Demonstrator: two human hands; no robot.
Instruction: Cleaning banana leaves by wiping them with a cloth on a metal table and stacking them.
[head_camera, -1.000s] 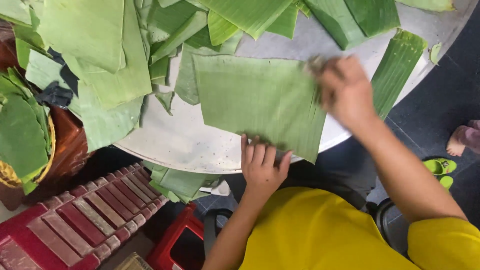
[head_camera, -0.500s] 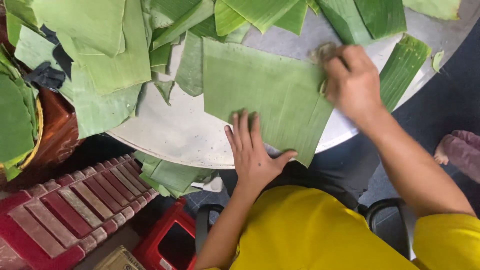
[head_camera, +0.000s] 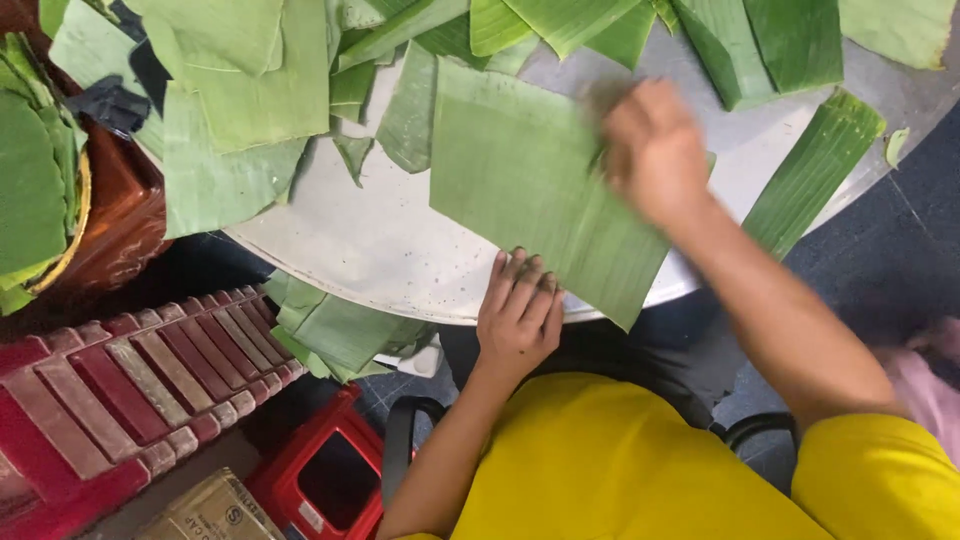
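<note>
A large rectangular banana leaf piece (head_camera: 520, 170) lies flat on the round pale table (head_camera: 360, 250), its near corner hanging over the table's edge. My left hand (head_camera: 518, 315) rests flat on the leaf's near edge with the fingers spread, holding nothing. My right hand (head_camera: 655, 150) is on the leaf's far right part, blurred by motion. Its fingers are curled around what looks like a small greyish wad of cloth, mostly hidden by the blur.
Several cut banana leaves (head_camera: 240, 90) are piled across the far side of the table, with a long leaf strip (head_camera: 815, 165) at the right. A brown basket (head_camera: 110, 220) of leaves stands at the left. Below are a red crate (head_camera: 120, 390), a red stool (head_camera: 320, 480) and a cardboard box (head_camera: 205, 510).
My right hand has swept leftwards across the leaf, from its right edge onto its surface. My left hand has stayed pressed on the near edge.
</note>
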